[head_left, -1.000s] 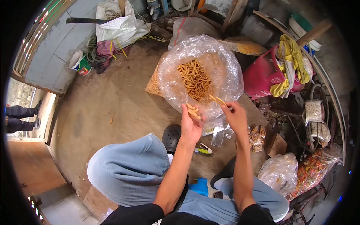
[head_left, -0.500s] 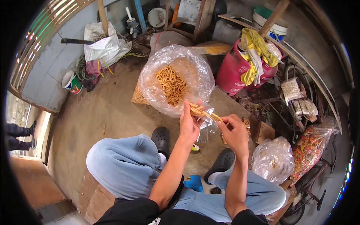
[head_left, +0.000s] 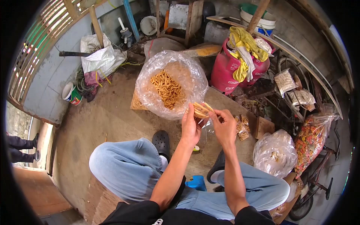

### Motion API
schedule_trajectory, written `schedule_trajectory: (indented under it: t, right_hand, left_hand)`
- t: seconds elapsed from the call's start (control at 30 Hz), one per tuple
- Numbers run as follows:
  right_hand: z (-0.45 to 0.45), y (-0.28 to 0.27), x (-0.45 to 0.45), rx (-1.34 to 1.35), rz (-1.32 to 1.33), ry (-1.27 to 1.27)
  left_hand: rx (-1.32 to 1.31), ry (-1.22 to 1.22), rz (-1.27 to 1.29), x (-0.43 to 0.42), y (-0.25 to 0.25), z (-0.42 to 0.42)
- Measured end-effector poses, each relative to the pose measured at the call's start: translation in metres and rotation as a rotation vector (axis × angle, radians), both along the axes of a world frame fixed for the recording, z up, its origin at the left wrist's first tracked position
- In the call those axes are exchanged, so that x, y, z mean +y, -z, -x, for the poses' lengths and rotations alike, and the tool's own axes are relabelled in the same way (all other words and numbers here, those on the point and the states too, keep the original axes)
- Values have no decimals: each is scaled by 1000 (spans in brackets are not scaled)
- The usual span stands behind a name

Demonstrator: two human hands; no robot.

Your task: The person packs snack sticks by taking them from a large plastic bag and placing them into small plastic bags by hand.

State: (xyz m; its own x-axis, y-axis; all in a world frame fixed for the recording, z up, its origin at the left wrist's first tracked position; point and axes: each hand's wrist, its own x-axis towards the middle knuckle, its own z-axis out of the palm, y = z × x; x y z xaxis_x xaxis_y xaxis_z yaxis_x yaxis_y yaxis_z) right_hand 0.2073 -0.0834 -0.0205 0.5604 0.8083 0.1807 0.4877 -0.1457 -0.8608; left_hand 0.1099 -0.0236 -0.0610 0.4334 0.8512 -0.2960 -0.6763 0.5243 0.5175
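Observation:
A small clear plastic bag of golden snack sticks [head_left: 201, 109] is held up between both hands. My left hand [head_left: 190, 126] is closed around its left side, thumb up along the sticks. My right hand [head_left: 224, 128] pinches the bag's right end, its fingertips close to the sticks. Just beyond my hands stands a large open clear plastic sack [head_left: 197, 80], with a heap of the same snack sticks [head_left: 167, 88] inside. To the right of my right hand, filled snack packets [head_left: 243, 128] lie on the floor.
Pink gas cylinders [head_left: 224, 71] draped with a yellow cloth [head_left: 242, 41] stand at the back right. A crumpled clear plastic bag [head_left: 275, 153] and a sack of colourful pieces [head_left: 314, 138] lie on the right. A white sack [head_left: 101, 56] leans at the back left. Another person's legs [head_left: 21, 148] show far left.
My right hand has drawn in toward my left, and the bag is now more compact between them. The view has shifted, and the packets on the floor show more fully.

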Motion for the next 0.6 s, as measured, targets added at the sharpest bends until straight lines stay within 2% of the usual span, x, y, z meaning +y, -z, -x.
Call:
schedule_trajectory:
  t: [0.1,0.17,0.2,0.3,0.6]
  right_hand:
    - [1,4,1,-76,-32,49]
    - [0,9,2,-263,-116,71]
    - [0,8,1,-263,-117,70]
    - [1,2,-2,-228,-57,51]
    - [-7,-2,-5,111,17,-117]
  left_hand:
    - [5,4,8,0,1,0]
    - [9,16,-1,0,2,0]
    - [16,15,2,-1,0,0]
    - [26,12,6,-1,-4,1]
    - [23,29,-20,1,5,2]
